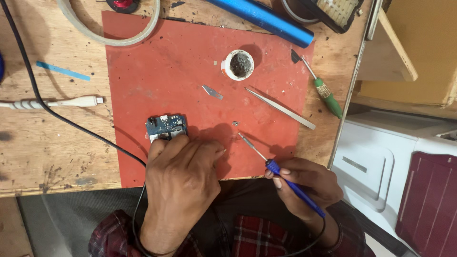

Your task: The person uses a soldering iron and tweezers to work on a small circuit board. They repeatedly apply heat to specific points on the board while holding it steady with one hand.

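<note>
right hand (309, 183) pinched the blue soldering iron (285, 178), long axis diagonal, tip pointing far-left. left hand (181, 176) fingers together, pressing the circuit board (165, 126).

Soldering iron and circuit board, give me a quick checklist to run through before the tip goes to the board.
1. Circuit board pinned by left hand: ok.
2. Soldering iron gripped by right hand: ok.
3. Tip clear of left-hand fingers, a gap shows: ok.
4. Board lies on red mat: ok.
5. Flux pot open nearby: ok.
6. Tip hot and clean: cannot tell.
</note>
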